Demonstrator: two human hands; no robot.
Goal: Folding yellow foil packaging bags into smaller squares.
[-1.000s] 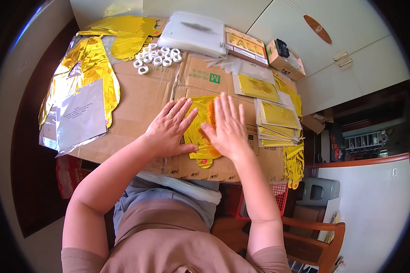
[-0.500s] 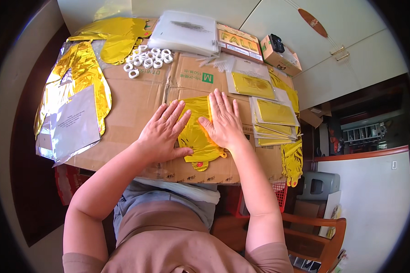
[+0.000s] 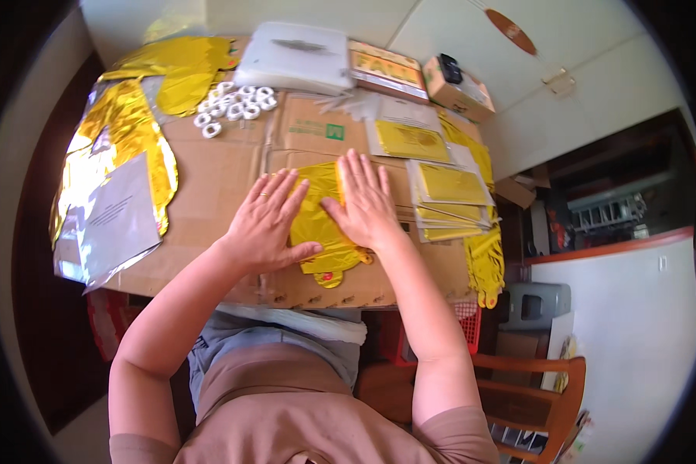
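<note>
A folded gold foil balloon [image 3: 317, 224] lies on the cardboard-covered table [image 3: 216, 209] in front of me. My left hand [image 3: 265, 220] rests flat along its left edge, fingers stretched, with the thumb on the foil. On its right edge lies my right hand [image 3: 362, 203], also flat, its thumb reaching over the foil. A rounded tab with a small red mark sticks out at the balloon's near end. To the right of my right hand is a stack of clear packets [image 3: 450, 189] holding folded gold foil, and another such packet [image 3: 411, 141] sits behind it.
Loose gold foil balloons [image 3: 143, 116] and a clear printed bag [image 3: 120, 216] spread over the left side. White ribbon rolls [image 3: 232, 102] cluster near a stack of clear bags [image 3: 295, 60]. Two boxes [image 3: 387, 69] stand at the back; more gold foil [image 3: 483, 263] hangs at the right edge.
The whole view has shifted slightly, so the table sits a little further left. Both hands stay flat on the balloon in nearly the same pose.
</note>
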